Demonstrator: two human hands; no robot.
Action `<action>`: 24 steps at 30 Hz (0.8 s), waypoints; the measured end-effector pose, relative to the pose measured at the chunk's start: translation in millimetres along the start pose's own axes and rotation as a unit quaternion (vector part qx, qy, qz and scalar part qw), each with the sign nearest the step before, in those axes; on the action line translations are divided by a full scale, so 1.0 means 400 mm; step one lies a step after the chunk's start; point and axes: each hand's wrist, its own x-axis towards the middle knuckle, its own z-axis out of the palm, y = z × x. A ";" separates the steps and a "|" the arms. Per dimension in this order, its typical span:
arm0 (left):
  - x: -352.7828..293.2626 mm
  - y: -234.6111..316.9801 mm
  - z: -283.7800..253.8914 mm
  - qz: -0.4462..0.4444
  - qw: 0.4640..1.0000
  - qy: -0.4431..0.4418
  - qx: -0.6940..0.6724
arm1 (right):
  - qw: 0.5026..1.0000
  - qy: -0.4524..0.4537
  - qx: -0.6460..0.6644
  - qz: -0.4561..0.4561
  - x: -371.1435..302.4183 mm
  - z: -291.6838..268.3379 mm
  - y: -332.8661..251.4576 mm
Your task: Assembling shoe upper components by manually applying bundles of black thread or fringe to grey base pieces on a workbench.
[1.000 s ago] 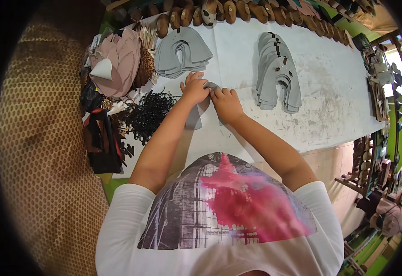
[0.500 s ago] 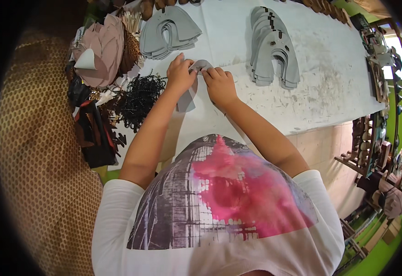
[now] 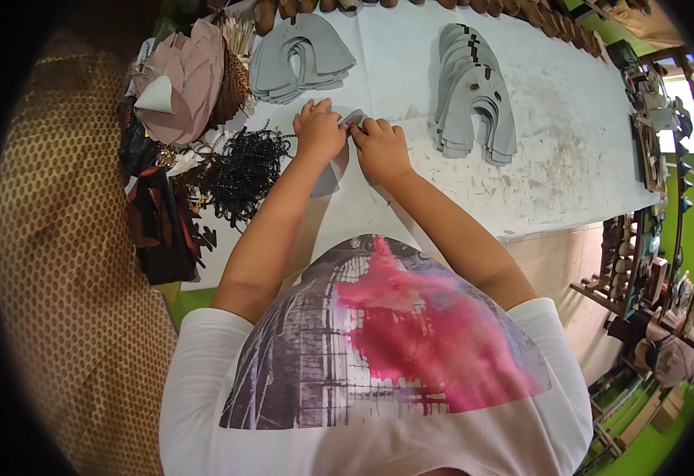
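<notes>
A curved grey shoe upper piece [image 3: 353, 117] is between my hands above the white table [image 3: 569, 151], its bend at the top and one end hanging below. My left hand [image 3: 319, 135] pinches its left side between thumb and forefinger, the other fingers raised. On the right side, my right hand [image 3: 381, 151] grips it with fingers bent; the fingertips partly hide the fold. Beyond my left hand lies a fanned stack of grey U-shaped uppers [image 3: 327, 51]. Another overlapping stack of grey uppers [image 3: 483, 83], with small dark marks at the tops, lies to the right.
Left of my left forearm sits a tangled heap of black beaded strings [image 3: 247, 170]. Behind it are pink cut pieces [image 3: 196, 79]. A brown patterned sheet [image 3: 77, 238] covers the left side. Wooden shoe lasts [image 3: 494, 8] line the far edge; a rack [image 3: 620, 262] stands right.
The fingers of my left hand have lifted and spread a little around the grey piece. My right hand keeps its grip nearly in place. The whole view has shifted slightly.
</notes>
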 end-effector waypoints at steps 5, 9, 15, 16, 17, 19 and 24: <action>-0.012 -0.030 0.035 -0.017 0.993 0.024 -0.111 | 0.995 0.059 0.069 -0.053 0.001 -0.002 0.019; -0.062 0.007 0.024 0.030 0.994 0.036 -0.099 | 0.982 0.026 0.167 -0.086 -0.004 -0.017 0.076; -0.129 0.052 0.002 0.087 0.995 0.042 0.000 | 0.971 0.077 0.227 -0.020 -0.025 -0.004 0.056; -0.133 0.054 0.008 0.099 0.994 0.042 0.023 | 0.971 0.095 0.221 -0.006 -0.024 -0.007 0.059; -0.137 0.057 0.009 0.112 0.992 0.041 0.046 | 0.970 0.112 0.214 0.009 -0.022 -0.013 0.059; -0.149 0.056 0.006 0.110 0.992 0.033 0.056 | 0.949 0.106 0.287 0.070 -0.018 -0.022 0.056; -0.144 0.064 -0.015 0.087 0.995 -0.021 0.051 | 0.925 0.075 0.357 0.107 -0.010 -0.042 0.046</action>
